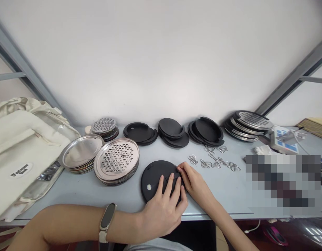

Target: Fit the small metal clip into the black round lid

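A round black disc [154, 176] with a small pale dot lies flat near the table's front edge. My left hand [164, 207] rests on its right part, fingers spread and pressing it down; a dark band sits on that wrist. My right hand [193, 183] touches the disc's right rim, thumb and fingertips pinched together on something too small to make out. Several bent wire clips [215, 161] lie loose just right of my right hand.
Stacks of perforated steel discs [116, 160] and plain steel plates [81, 151] sit at left. Black discs [173, 132] line the back wall, with more steel-topped discs [248, 125] at right. A cream fabric bag [20, 153] fills the left end.
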Demonstrator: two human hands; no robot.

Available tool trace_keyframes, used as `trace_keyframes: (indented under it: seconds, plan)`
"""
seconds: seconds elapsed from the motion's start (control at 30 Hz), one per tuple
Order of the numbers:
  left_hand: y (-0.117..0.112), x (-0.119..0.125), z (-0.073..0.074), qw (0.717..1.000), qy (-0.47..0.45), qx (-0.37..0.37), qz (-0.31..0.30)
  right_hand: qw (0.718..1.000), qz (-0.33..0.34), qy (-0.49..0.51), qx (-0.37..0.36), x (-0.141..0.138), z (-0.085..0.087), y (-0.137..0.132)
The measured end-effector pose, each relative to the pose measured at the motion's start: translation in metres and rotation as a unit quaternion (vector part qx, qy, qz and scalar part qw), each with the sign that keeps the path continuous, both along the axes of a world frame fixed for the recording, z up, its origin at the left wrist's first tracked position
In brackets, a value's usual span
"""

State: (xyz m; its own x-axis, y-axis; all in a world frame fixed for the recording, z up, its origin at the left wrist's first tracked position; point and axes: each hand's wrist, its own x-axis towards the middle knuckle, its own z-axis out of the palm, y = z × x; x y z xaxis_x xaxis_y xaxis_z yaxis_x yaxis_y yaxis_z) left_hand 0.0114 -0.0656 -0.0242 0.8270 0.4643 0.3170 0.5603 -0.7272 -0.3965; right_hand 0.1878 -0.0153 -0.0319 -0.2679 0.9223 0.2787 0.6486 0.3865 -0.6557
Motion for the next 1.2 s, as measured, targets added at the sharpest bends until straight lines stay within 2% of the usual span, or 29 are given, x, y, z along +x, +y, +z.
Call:
trace_keyframes:
  seconds: [0.63, 1.2]
  plan:
    - [-0.0006, 0.0001, -0.0006, 1.0, 0.001, 0.002, -0.003, 1.0, -0.004, -0.014, -0.022, -0.0011, 0.0001, -0.0007]
    - [0.0005, 0.0, -0.0013, 1.0, -0.002, 0.007, -0.005, 1.0, -0.007, -0.016, -0.009, -0.0001, -0.0023, -0.0011]
